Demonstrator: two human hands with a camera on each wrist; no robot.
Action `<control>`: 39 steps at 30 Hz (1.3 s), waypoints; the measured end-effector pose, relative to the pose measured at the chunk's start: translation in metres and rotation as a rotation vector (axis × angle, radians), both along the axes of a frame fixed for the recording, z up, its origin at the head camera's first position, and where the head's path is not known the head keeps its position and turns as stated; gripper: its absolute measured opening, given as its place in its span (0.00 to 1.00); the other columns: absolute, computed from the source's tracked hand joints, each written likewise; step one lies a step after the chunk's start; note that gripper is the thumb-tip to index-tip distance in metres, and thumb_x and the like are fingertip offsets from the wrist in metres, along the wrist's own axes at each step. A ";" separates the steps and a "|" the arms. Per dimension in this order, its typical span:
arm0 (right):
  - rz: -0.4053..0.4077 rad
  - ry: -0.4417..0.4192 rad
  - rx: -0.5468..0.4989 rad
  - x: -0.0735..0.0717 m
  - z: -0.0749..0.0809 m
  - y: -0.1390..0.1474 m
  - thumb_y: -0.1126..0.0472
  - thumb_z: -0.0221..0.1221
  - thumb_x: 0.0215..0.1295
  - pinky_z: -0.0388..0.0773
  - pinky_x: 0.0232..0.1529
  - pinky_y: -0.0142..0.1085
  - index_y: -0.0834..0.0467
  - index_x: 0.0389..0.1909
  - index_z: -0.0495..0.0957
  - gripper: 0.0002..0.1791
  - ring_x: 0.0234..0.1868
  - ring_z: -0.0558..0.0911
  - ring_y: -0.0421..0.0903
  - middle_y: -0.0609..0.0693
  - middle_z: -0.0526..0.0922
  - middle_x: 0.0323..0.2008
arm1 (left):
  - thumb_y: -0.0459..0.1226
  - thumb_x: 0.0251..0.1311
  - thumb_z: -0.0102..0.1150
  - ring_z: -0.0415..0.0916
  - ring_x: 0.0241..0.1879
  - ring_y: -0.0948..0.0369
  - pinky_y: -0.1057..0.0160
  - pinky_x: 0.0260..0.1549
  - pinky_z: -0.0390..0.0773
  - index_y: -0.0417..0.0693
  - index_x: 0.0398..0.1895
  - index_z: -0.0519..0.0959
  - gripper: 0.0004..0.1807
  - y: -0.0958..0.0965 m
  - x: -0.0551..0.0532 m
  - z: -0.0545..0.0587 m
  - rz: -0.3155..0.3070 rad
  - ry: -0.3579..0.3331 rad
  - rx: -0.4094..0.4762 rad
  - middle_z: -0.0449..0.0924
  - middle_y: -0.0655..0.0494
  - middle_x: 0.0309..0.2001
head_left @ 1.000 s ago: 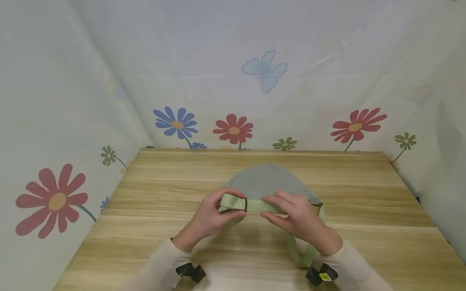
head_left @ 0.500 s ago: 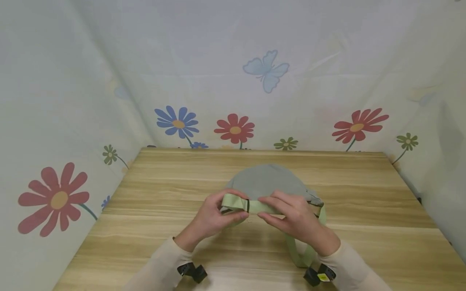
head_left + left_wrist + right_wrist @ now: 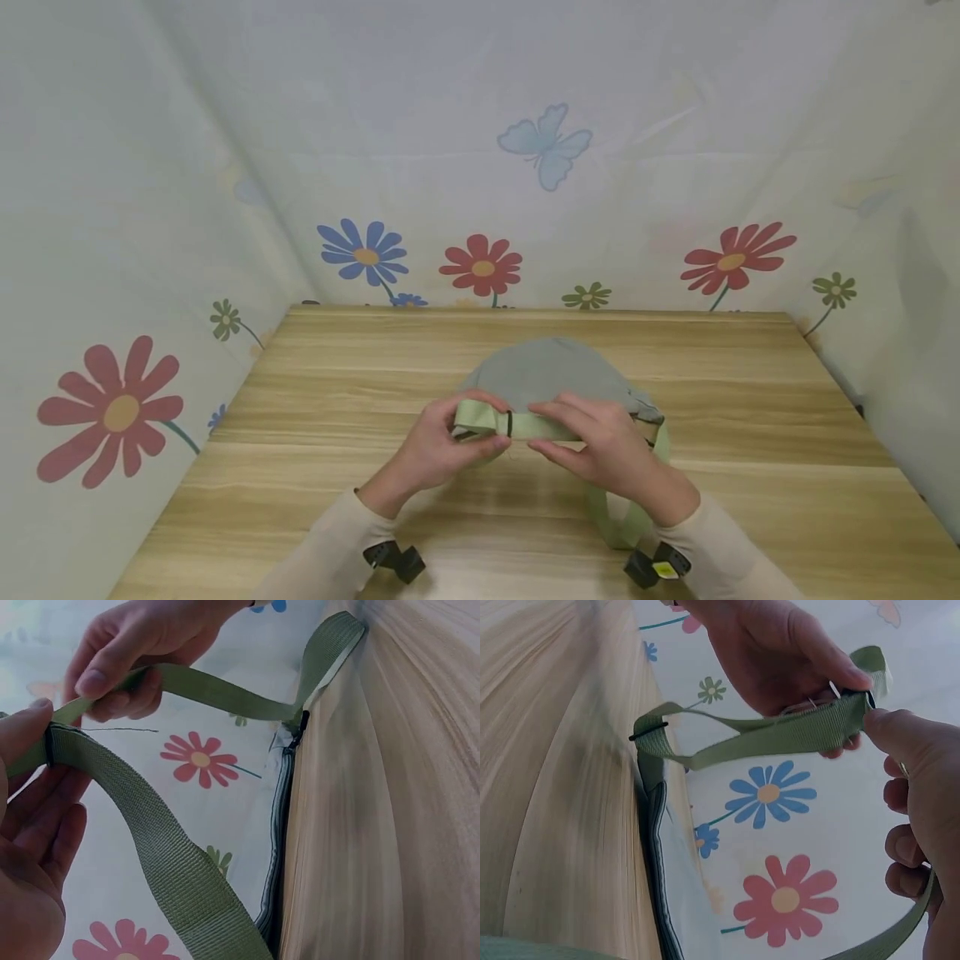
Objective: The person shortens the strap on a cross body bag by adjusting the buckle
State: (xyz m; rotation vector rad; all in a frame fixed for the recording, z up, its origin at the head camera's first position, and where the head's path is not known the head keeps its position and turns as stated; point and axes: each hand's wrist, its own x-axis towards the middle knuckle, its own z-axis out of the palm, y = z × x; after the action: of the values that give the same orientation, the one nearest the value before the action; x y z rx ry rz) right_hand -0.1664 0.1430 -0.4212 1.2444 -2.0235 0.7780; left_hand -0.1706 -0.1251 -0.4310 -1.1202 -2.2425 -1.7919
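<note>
A grey half-round waist bag (image 3: 551, 371) lies on the wooden table, its pale green webbing strap (image 3: 528, 427) raised in front of it. My left hand (image 3: 427, 446) pinches the strap at a black slider (image 3: 510, 423), where the webbing doubles into a loop. Just to the right, my right hand (image 3: 618, 446) pinches the strap between thumb and fingers. A loose dark thread (image 3: 120, 730) hangs near the slider in the left wrist view. The right wrist view has the doubled strap (image 3: 795, 739) running from a black fitting (image 3: 649, 731) at the bag's end up to my left hand.
A slack length of strap (image 3: 626, 533) droops below my right wrist. The wooden table (image 3: 337, 358) ends at a pale cloth backdrop (image 3: 405, 125) printed with flowers and a butterfly. Black wrist cameras sit on both sleeves.
My right hand has shifted slightly left, bringing its fingertips nearer the slider. The left hand keeps its pinch, and the bag stays where it was.
</note>
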 end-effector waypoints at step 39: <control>0.019 -0.030 -0.015 -0.002 -0.004 0.005 0.47 0.62 0.80 0.79 0.31 0.26 0.61 0.54 0.85 0.20 0.28 0.77 0.36 0.47 0.86 0.38 | 0.26 0.62 0.75 0.84 0.49 0.66 0.63 0.55 0.84 0.46 0.52 0.84 0.18 -0.003 -0.001 -0.001 0.045 0.019 -0.014 0.89 0.47 0.49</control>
State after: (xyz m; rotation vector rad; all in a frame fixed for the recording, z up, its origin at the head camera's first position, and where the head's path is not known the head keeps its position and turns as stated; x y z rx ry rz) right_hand -0.1684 0.1476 -0.4249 1.2521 -2.0292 0.8234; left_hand -0.1713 -0.1281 -0.4316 -1.0752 -2.2541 -1.7444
